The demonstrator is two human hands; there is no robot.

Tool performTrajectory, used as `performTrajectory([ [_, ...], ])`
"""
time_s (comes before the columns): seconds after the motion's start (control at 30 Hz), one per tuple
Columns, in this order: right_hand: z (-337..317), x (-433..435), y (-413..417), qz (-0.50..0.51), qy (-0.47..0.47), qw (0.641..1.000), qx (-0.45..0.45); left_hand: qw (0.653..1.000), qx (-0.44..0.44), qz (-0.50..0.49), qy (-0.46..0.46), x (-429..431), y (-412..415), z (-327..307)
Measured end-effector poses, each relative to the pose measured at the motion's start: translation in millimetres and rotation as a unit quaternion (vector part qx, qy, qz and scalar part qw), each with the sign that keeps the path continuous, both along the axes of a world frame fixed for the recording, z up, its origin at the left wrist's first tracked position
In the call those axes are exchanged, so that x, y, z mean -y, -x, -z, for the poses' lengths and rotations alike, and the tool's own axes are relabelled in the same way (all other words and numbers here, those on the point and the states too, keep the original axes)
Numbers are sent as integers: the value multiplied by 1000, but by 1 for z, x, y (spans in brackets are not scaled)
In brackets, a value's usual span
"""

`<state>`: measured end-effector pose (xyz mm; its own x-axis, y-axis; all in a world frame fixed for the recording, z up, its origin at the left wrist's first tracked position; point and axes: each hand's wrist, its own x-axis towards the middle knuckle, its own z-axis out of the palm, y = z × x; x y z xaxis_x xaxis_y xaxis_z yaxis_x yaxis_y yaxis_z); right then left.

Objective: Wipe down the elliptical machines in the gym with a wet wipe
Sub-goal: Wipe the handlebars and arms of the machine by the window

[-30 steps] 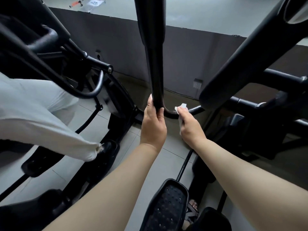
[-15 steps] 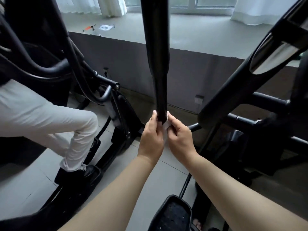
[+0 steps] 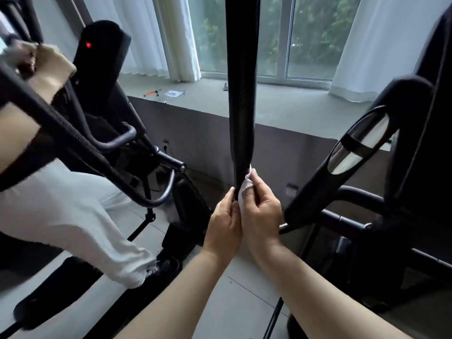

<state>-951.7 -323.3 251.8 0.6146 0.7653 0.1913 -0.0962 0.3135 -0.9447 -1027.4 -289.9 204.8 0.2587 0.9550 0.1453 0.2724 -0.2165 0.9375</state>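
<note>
Wet wipe [image 3: 245,189] wraps the low end of the upright black handlebar [image 3: 241,106], pinched there by the right hand [image 3: 261,216]; the left hand [image 3: 225,223] grips the handlebar beside it. Grey floor tiles [image 3: 234,297] lie open beneath, between the neighbouring machine [image 3: 102,69] left and the black frame [image 3: 403,143] right; the window ledge [image 3: 281,104] runs far behind.

Left of pole [image 3: 241,99] open; right — padded arm [image 3: 315,189] close.
</note>
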Motion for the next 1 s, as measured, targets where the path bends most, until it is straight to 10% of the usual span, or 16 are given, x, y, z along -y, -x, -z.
performTrajectory([
  [0.5, -14, 8, 12, 15, 10, 995, -94, 989, 134, -6, -61, 23, -1, -66],
  [1.0, -79, 21, 6, -82, -144, 971, 172, 951, 296, 64, -67, 22, 2, -145],
])
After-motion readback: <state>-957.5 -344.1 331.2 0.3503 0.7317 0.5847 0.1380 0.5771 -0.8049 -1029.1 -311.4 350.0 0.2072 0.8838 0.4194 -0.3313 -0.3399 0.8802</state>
